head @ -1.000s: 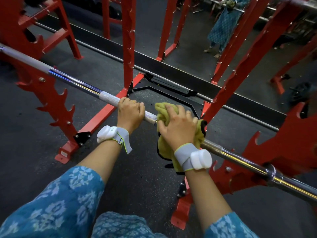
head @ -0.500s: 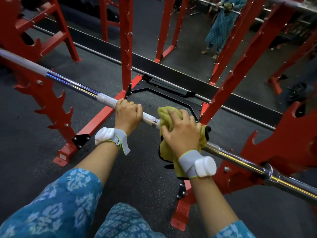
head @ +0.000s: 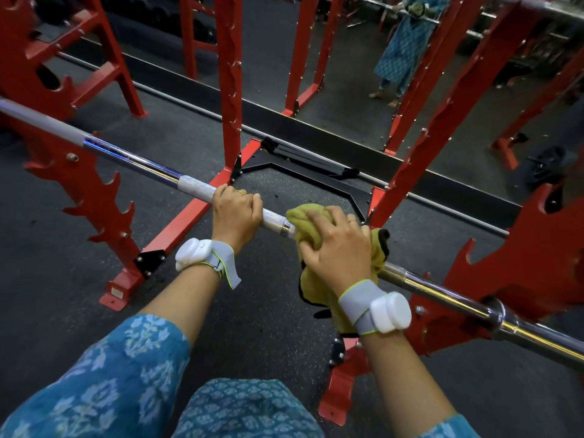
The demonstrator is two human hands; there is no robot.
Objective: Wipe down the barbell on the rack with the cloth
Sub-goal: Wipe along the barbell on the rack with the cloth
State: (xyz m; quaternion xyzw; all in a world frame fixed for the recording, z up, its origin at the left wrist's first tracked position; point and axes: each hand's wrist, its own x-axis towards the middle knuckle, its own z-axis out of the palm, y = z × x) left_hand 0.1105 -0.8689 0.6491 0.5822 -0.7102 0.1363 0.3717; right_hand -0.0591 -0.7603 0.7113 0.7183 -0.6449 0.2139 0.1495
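Two hands on the bar (head: 132, 159), both reaching over the top. Bar is lying across the rack (head: 94, 197), its long axis running from upper left down to lower right, and appears to be resting on the toothed red plates at each side.

Left hand (head: 235, 213) is wrapping its fingers round the knurled stretch, gripping bare steel, probably steadying. Right hand (head: 339, 248) is clamping the cloth (head: 316, 289) around the shaft. Its fingers are curling over the bunched top while the loose end is hanging below the bar. Cloth is sitting just right of the left hand, with a short run of knurl and a smooth ring showing between them.

Judgement: wiping is underway at mid-shaft; how much is already clean cannot be told. Any stroke is having to follow the axis. Leftward, the left hand is blocking almost at once. Rightward, the shaft is running free down to the collar (head: 497, 314) by the rack's right side. Right hand is the nearer one to that end, so sliding down-right looks the natural pull. Going left is calling for the left hand to shift first.
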